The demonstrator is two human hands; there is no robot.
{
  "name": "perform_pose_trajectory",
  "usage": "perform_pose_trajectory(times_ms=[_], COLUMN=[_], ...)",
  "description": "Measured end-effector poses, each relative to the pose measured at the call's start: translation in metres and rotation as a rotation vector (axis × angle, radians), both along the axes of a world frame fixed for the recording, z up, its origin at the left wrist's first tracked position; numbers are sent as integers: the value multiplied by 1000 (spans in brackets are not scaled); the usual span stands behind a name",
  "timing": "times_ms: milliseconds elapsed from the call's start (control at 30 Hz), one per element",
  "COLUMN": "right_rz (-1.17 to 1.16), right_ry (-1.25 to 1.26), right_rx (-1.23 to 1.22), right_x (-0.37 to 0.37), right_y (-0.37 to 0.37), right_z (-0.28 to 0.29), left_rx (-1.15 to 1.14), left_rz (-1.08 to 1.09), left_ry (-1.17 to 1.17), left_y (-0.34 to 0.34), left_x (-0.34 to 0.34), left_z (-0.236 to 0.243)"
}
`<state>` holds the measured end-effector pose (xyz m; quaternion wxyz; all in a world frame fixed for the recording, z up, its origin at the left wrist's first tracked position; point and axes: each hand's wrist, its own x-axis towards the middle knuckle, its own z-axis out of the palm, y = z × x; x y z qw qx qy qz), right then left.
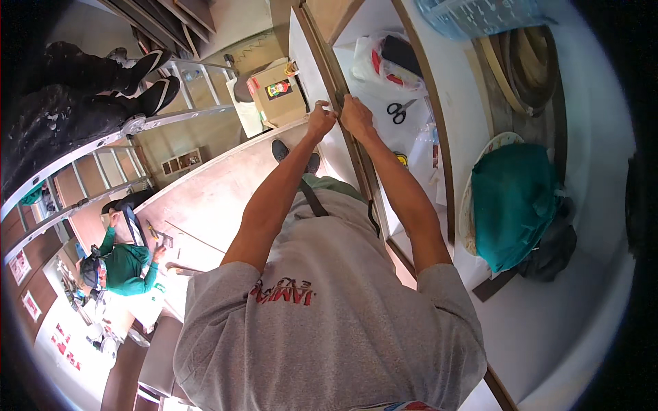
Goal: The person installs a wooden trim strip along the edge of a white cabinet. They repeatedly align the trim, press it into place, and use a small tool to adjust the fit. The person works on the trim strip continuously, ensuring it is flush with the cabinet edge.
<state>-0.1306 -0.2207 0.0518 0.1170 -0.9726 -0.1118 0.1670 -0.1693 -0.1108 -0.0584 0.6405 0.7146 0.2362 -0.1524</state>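
Both my arms reach forward to the brown edge (355, 159) of a white upright panel. My left hand (321, 122) is just left of that edge, its fingers curled into a pinch; whatever is in them is too small to make out. On the edge itself rests my right hand (356, 115), fingers bent and pressed together around the brown strip. Right of my right hand, black-handled scissors (397, 112) lie in the white compartment. A clear plastic bag (387, 67) with red and black items sits beyond them. A small yellow-and-black round thing (401, 159) is near my right forearm.
At left, a person's shoes (157, 96) stand on an aluminium ladder (185, 113). Another person in green (130, 268) works at a pale board (205, 185). A cardboard box (279, 92) is ahead. Brown coiled strips (531, 72), green cloth (514, 205) and a blue bottle (473, 15) are at right.
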Motion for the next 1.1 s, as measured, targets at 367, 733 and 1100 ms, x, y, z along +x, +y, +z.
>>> perform_pose_trajectory(times_ms=[367, 733, 1100], right_rz=[-79, -10, 191], right_ry=[98, 34, 220], right_rx=[-85, -47, -264], right_x=[10, 2, 46], right_y=[24, 5, 35], right_z=[-10, 8, 13], left_rx=[-23, -33, 17], left_rz=[-103, -128, -147], left_ry=[45, 45, 53], left_y=[9, 11, 17], left_x=[9, 9, 12], left_z=[0, -1, 12])
